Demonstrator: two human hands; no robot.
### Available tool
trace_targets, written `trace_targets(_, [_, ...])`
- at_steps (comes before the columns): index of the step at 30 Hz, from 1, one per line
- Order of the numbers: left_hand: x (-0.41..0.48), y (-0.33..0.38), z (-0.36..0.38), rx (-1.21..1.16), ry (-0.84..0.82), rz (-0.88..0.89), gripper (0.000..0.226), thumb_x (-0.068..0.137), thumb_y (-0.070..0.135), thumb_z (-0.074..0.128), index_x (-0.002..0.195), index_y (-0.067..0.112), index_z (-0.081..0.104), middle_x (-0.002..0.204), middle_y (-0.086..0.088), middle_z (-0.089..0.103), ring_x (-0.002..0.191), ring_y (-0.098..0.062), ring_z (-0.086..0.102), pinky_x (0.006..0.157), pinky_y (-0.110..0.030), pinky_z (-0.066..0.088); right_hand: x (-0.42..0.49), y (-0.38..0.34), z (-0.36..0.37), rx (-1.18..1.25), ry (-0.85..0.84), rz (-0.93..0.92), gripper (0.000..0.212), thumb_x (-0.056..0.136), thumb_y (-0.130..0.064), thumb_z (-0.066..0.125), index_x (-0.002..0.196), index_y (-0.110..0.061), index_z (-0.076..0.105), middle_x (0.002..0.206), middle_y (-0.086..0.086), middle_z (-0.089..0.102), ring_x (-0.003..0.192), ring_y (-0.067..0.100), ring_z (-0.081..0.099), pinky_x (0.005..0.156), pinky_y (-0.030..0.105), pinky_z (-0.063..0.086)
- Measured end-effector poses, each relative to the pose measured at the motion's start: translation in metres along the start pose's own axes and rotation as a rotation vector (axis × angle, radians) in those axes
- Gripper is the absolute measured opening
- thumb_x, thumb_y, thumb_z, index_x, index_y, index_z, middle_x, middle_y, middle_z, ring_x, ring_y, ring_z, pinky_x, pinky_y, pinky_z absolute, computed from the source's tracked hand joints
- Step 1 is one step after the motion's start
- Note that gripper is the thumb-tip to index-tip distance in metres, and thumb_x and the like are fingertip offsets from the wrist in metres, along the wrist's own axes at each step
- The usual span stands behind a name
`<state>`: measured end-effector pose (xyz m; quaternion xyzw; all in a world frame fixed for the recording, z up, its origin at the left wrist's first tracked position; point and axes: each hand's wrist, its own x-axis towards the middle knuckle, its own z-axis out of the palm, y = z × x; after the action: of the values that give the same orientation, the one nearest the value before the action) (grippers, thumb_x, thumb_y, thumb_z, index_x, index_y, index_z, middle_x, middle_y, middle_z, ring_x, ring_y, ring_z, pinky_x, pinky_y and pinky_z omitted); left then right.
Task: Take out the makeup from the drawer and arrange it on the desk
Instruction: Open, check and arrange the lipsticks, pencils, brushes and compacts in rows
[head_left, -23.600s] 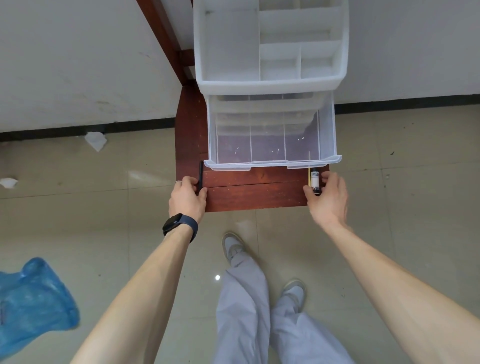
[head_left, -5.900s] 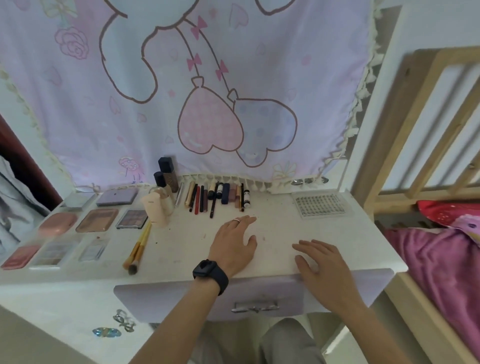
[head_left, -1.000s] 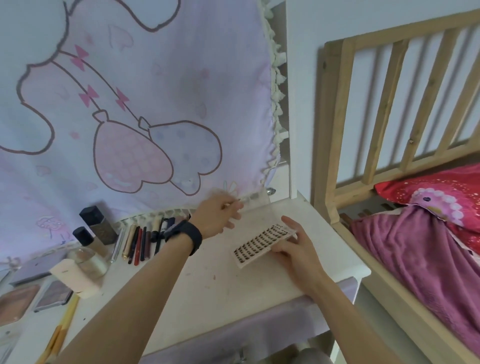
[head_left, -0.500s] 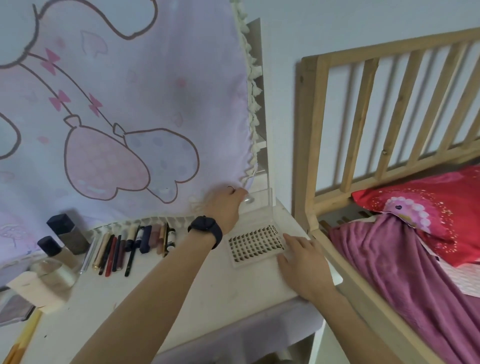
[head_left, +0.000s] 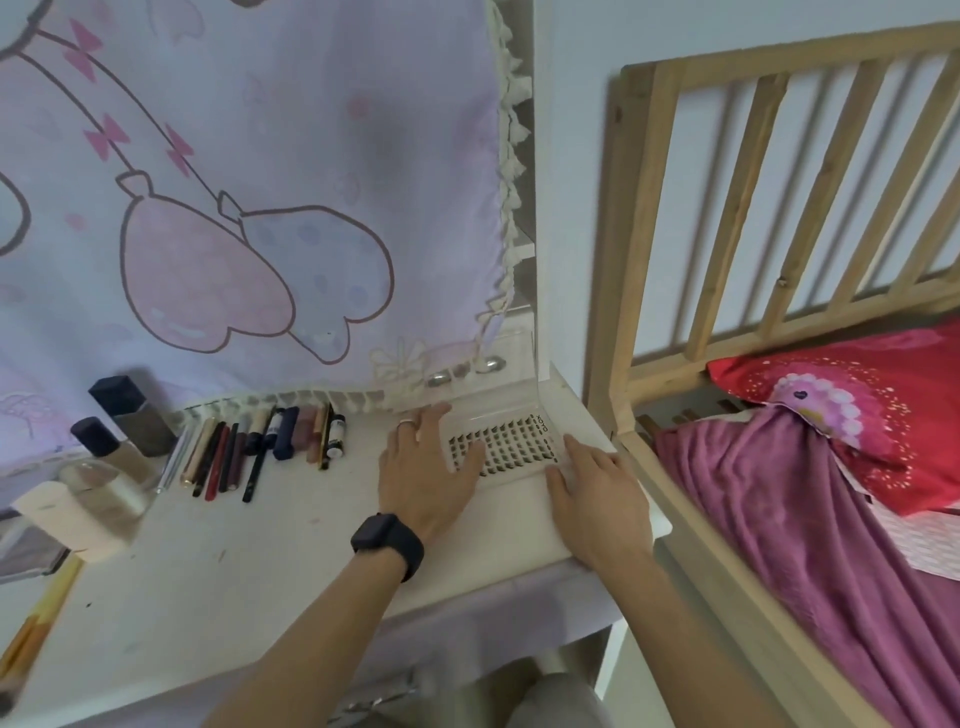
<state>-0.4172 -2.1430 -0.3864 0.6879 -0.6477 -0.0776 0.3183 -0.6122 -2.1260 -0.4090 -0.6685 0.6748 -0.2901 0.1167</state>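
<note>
- Clear plastic lash case (head_left: 511, 441) lies flat on the white desk (head_left: 260, 561), at its rear right corner, just in front of the hanging cloth (head_left: 260, 182).
- Left hand (head_left: 423, 467): palm down, fingers straight and spread over the case's left part. It presses and grasps nothing.
- Right hand (head_left: 597, 488): fingers extended and flat, touching the case's near right corner. It holds nothing.
- Assessment: the hands bracket the case from both sides, probably to square it to the corner and seat it flat.
- Orientation: lash rows face up. The long axis runs left to right along the desk's rear edge, with the printed end towards the bed frame (head_left: 618, 260).
- Whether the lid is fully down cannot be told.
- To the left, a row of pencils and tubes (head_left: 260, 447) lies front to back, crosswise to the case.
</note>
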Motion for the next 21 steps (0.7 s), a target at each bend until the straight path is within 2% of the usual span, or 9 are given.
trace_targets(2, [-0.008,-0.005,0.005,0.053,-0.141,0.002,0.072,0.087,0.064,0.055,0.148,0.032,0.035,0.152,-0.003,0.039,0.14,-0.022,0.032,0.116,-0.041,0.028,-0.001,-0.001,0.001,-0.005,0.011,0.011,0.047,0.102,-0.036,0.047,0.146,-0.017,0.049,0.136,-0.001,0.062,0.128,0.026,0.045,0.097,0.036,0.044])
trace_targets(5, [-0.013,-0.005,0.012,0.093,-0.26,0.036,0.082,0.085,0.067,0.055,0.153,0.033,0.026,0.162,0.001,0.024,0.148,-0.018,0.022,0.122,-0.041,0.015,0.0,-0.001,0.001,0.008,0.026,0.043,0.043,0.103,-0.033,0.048,0.143,-0.018,0.052,0.135,-0.004,0.063,0.128,0.025,0.045,0.094,0.036,0.044])
trace_targets(8, [-0.012,-0.002,0.012,0.022,-0.281,0.031,0.08,0.088,0.058,0.059,0.154,0.03,0.024,0.162,0.003,0.025,0.148,-0.017,0.021,0.122,-0.04,0.017,0.0,-0.003,0.002,0.039,0.049,0.068,0.041,0.103,-0.03,0.048,0.142,-0.019,0.054,0.134,-0.004,0.063,0.129,0.024,0.044,0.093,0.036,0.044])
trace_targets(13, [-0.008,-0.007,0.01,-0.074,-0.308,0.003,0.072,0.091,0.05,0.058,0.153,0.037,0.026,0.164,0.005,0.018,0.149,-0.018,0.021,0.121,-0.035,0.023,0.001,-0.003,0.005,0.063,0.107,0.109,0.038,0.104,-0.027,0.047,0.139,-0.019,0.058,0.131,-0.004,0.066,0.124,0.025,0.048,0.089,0.037,0.045])
trace_targets(17, [-0.008,-0.006,0.007,-0.068,-0.312,0.004,0.074,0.092,0.05,0.059,0.155,0.032,0.026,0.165,0.001,0.016,0.148,-0.02,0.026,0.118,-0.033,0.025,0.002,-0.003,0.005,0.05,0.116,0.136,0.036,0.104,-0.027,0.045,0.136,-0.021,0.061,0.125,-0.003,0.068,0.114,0.026,0.052,0.084,0.036,0.043])
trace_targets(21, [-0.008,-0.004,0.005,-0.063,-0.326,-0.015,0.075,0.092,0.054,0.059,0.155,0.03,0.026,0.165,0.0,0.015,0.148,-0.022,0.026,0.119,-0.035,0.024,0.002,-0.005,0.004,0.082,0.123,0.164,0.035,0.104,-0.026,0.045,0.135,-0.023,0.062,0.12,0.002,0.07,0.113,0.027,0.052,0.084,0.036,0.043])
